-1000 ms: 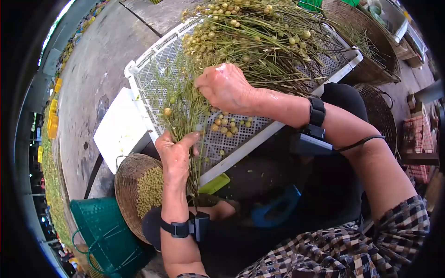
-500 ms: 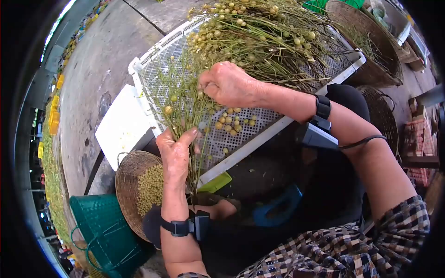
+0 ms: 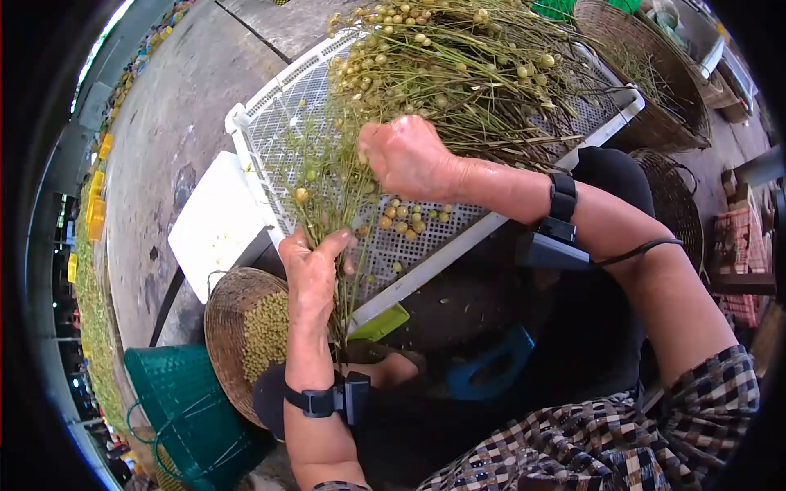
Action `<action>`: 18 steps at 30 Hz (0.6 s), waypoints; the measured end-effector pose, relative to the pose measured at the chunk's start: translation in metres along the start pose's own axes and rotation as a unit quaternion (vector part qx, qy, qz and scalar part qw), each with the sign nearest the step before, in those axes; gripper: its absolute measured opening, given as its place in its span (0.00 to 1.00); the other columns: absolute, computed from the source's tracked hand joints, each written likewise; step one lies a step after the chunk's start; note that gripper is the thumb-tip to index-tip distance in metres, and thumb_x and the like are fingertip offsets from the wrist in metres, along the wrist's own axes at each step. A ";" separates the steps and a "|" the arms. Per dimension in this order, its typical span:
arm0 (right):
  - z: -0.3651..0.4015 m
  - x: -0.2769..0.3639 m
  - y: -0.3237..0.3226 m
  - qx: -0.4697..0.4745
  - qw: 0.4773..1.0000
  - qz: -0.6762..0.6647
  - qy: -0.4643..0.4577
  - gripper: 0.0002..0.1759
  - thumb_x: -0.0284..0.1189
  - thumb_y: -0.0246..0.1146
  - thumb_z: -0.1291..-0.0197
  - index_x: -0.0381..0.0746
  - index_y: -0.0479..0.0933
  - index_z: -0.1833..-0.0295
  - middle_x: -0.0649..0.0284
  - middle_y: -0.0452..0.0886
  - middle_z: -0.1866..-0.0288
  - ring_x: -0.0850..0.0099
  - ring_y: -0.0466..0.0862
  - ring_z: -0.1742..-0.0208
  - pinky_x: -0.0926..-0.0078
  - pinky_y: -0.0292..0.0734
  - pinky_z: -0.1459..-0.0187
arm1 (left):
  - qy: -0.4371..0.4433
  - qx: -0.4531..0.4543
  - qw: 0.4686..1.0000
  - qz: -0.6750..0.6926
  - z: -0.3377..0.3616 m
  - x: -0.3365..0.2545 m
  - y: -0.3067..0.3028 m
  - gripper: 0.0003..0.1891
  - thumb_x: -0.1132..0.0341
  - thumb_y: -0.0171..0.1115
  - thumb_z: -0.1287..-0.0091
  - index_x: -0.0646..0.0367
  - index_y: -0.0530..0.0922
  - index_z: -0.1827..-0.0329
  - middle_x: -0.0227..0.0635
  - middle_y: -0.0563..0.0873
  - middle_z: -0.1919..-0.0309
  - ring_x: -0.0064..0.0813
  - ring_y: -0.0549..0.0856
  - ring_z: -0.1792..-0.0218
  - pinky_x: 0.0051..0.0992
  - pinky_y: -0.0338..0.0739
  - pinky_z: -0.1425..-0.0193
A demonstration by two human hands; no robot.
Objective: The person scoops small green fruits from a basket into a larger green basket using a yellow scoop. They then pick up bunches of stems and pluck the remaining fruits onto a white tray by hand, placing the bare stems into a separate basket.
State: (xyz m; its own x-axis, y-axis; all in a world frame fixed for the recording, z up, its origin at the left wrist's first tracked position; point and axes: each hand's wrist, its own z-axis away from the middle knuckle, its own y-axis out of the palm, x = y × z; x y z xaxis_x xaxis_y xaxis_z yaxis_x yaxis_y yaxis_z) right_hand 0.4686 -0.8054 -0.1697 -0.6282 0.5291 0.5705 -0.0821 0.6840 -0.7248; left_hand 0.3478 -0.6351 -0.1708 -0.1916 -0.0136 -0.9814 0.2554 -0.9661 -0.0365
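My left hand [image 3: 308,274] is closed round the lower stems of a thin green bunch of plant stalks [image 3: 323,196] with small round fruits on it. The stalks stand up above that hand, over the left part of a white perforated tray [image 3: 427,272]. Beside the bunch's upper right side is my right hand [image 3: 413,159], its fingers curled shut; what they hold is hidden. Several loose yellow-green round fruits [image 3: 403,219] lie on the tray below it. A large heap of cut fruiting stalks [image 3: 491,82] covers the tray's far side.
A wicker basket [image 3: 225,315] of small round fruits stands at lower left, next to a green woven basket [image 3: 184,401]. A white board [image 3: 217,225] adjoins the tray's left edge. At upper right is a large wicker basket [image 3: 688,114]. A blue plastic object [image 3: 491,368] lies below.
My right hand has shifted slightly right and turned at the wrist, away from the bunch. My left hand keeps its grip in nearly the same place.
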 end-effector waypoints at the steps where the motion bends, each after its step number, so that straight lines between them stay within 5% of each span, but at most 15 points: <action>1: -0.003 -0.005 0.000 0.000 1.000 0.000 -0.001 0.09 0.28 0.54 0.41 0.33 0.72 0.69 0.44 0.75 0.79 0.44 0.78 0.74 0.49 0.74 0.66 | -0.003 -0.001 1.000 -0.001 -0.002 0.002 -0.003 0.10 0.81 0.61 0.41 0.69 0.77 0.56 0.40 0.84 0.69 0.26 0.82 0.73 0.24 0.70 0.81; 4: -0.012 -0.021 -0.010 -0.041 0.995 -0.075 -0.049 0.09 0.27 0.53 0.40 0.32 0.73 0.68 0.49 0.77 0.78 0.55 0.79 0.79 0.58 0.76 0.71 | -0.012 -0.014 1.000 0.003 -0.003 0.004 -0.011 0.10 0.80 0.60 0.40 0.69 0.76 0.56 0.41 0.84 0.69 0.27 0.83 0.72 0.25 0.70 0.81; 6: -0.014 -0.012 -0.036 0.107 0.945 -0.285 0.119 0.09 0.25 0.52 0.40 0.31 0.74 0.68 0.58 0.78 0.76 0.70 0.79 0.80 0.69 0.76 0.75 | -0.017 -0.026 1.000 0.003 -0.003 0.003 -0.014 0.09 0.78 0.61 0.39 0.68 0.76 0.56 0.41 0.84 0.70 0.28 0.82 0.74 0.26 0.70 0.82; 7: -0.015 -0.012 -0.044 0.147 0.937 -0.286 0.134 0.07 0.23 0.54 0.43 0.31 0.75 0.70 0.64 0.77 0.76 0.77 0.79 0.78 0.77 0.74 0.77 | -0.022 -0.038 0.999 0.002 -0.003 0.003 -0.016 0.09 0.77 0.61 0.39 0.67 0.76 0.56 0.41 0.83 0.71 0.28 0.82 0.76 0.26 0.71 0.83; 11: -0.015 -0.025 -0.045 0.195 0.953 -0.212 0.099 0.07 0.22 0.56 0.44 0.31 0.74 0.73 0.63 0.78 0.76 0.76 0.79 0.79 0.78 0.73 0.78 | -0.104 -0.055 0.985 0.122 -0.004 0.003 -0.021 0.10 0.69 0.64 0.36 0.61 0.74 0.56 0.39 0.81 0.74 0.29 0.77 0.84 0.26 0.71 0.84; 14: -0.014 -0.027 -0.033 0.142 0.986 -0.083 0.019 0.12 0.21 0.57 0.43 0.30 0.76 0.79 0.56 0.83 0.75 0.73 0.83 0.78 0.77 0.79 0.75 | -0.150 0.003 0.970 0.191 -0.005 0.003 -0.019 0.11 0.65 0.62 0.34 0.60 0.74 0.56 0.39 0.81 0.75 0.29 0.77 0.84 0.25 0.71 0.84; 16: -0.008 -0.020 -0.025 0.154 0.938 -0.295 0.097 0.09 0.26 0.66 0.47 0.29 0.78 0.71 0.59 0.81 0.75 0.75 0.79 0.81 0.77 0.73 0.78 | -0.154 0.019 0.970 0.185 -0.001 -0.002 -0.009 0.13 0.61 0.61 0.33 0.60 0.74 0.55 0.38 0.81 0.75 0.28 0.77 0.84 0.25 0.71 0.83; 18: -0.007 -0.012 -0.021 0.163 0.933 -0.294 0.130 0.11 0.28 0.69 0.49 0.28 0.80 0.68 0.57 0.82 0.73 0.74 0.80 0.79 0.74 0.74 0.76 | -0.161 0.035 0.961 0.223 0.006 -0.013 0.004 0.14 0.58 0.63 0.34 0.60 0.75 0.55 0.37 0.80 0.75 0.26 0.76 0.85 0.25 0.71 0.82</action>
State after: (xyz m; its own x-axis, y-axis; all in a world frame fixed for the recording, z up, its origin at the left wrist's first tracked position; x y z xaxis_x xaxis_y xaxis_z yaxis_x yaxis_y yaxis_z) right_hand 0.4832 -0.8232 -0.1587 -0.1949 0.2441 0.9500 -0.6111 0.7273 -0.3123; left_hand 0.3456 -0.6405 -0.1568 -0.3635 -0.4985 -0.7870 0.3176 -0.8605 0.3983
